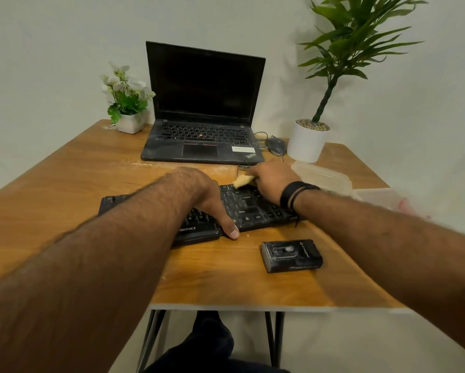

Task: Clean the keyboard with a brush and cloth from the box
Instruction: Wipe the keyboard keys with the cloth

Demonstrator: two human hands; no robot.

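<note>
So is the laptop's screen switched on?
No, the laptop stands open behind the keyboard, but its screen is plain black with nothing lit on it.

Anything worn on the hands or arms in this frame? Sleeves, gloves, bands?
No gloves and no sleeves in view: both forearms are bare and hairy. The right hand has a wide black wristband plus thinner dark cords beside it. The left hand wears nothing visible.
</note>
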